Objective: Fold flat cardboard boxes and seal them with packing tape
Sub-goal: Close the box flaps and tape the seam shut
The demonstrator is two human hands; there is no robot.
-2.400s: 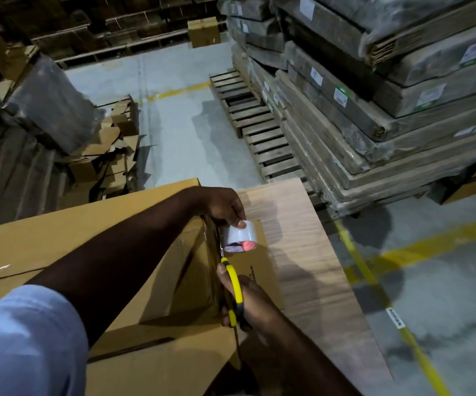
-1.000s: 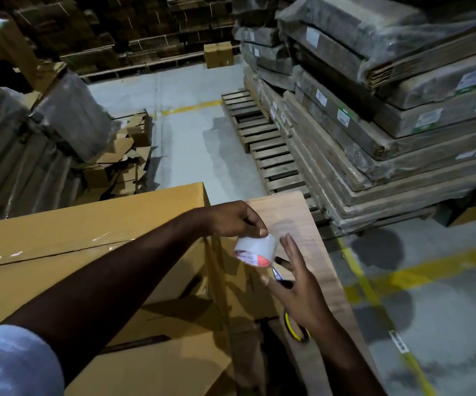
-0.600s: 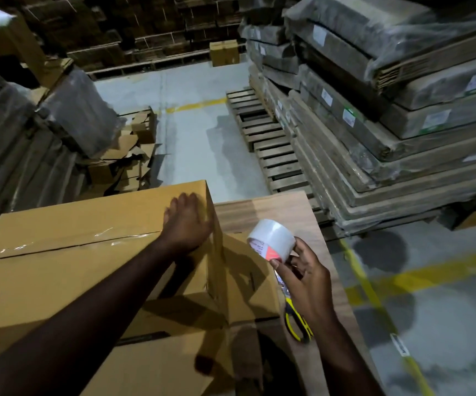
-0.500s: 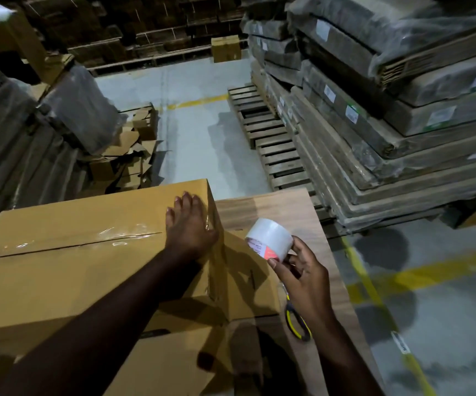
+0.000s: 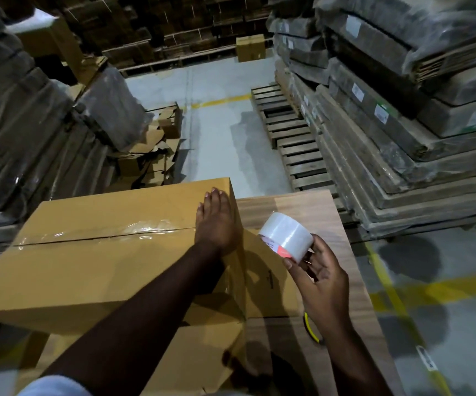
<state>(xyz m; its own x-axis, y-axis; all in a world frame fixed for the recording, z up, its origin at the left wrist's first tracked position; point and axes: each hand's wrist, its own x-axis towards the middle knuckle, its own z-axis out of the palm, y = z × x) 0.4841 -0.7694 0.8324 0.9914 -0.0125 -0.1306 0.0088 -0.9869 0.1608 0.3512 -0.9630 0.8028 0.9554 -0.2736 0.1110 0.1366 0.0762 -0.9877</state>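
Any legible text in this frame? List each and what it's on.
None can be read.
Tape roll: red-and-white core label, print blurred.
Box flap: small dark print, too small.
White stickers on the wrapped stacks at right: too small.
Floor label on the yellow line: blurred.
Box: small sticker at the left end of its seam, unreadable.

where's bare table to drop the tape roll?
Bare wood lies on the table past the tape roll, between the box and the far table edge, and along the right edge beside the right hand. Crowded: the loose cardboard flap beside the box, the scissors under the right wrist. The left hand presses the box top.
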